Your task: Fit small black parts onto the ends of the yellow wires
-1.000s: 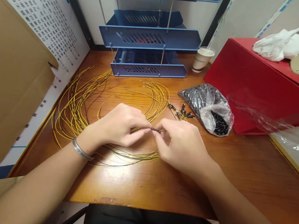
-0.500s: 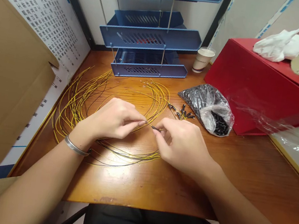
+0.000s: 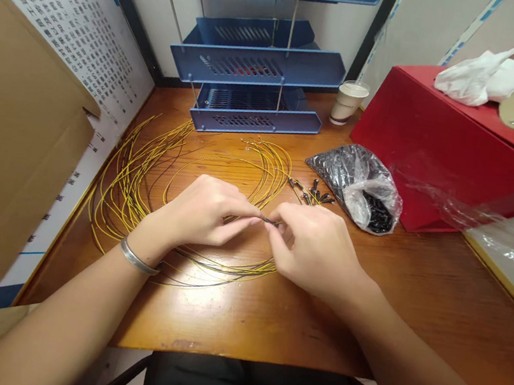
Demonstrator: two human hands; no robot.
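Note:
My left hand (image 3: 208,214) pinches the end of a thin yellow wire, fingertips closed. My right hand (image 3: 314,246) pinches a small black sleeve (image 3: 268,220) right at that wire end; the two sets of fingertips nearly touch. Both hands hover over a loose bundle of looped yellow wires (image 3: 142,182) on the wooden table (image 3: 416,293). A few wire ends fitted with black sleeves (image 3: 314,196) lie just beyond my right hand.
A clear plastic bag of black sleeves (image 3: 363,192) lies right of the wires. Behind it stand a red box (image 3: 457,145) with white tissue, a paper cup (image 3: 349,102) and a blue tiered tray rack (image 3: 259,77). Cardboard (image 3: 4,168) leans at the left.
My left hand drew back to the left, opening a small gap, then came right again so the wire end meets the sleeve. My right hand stayed nearly still.

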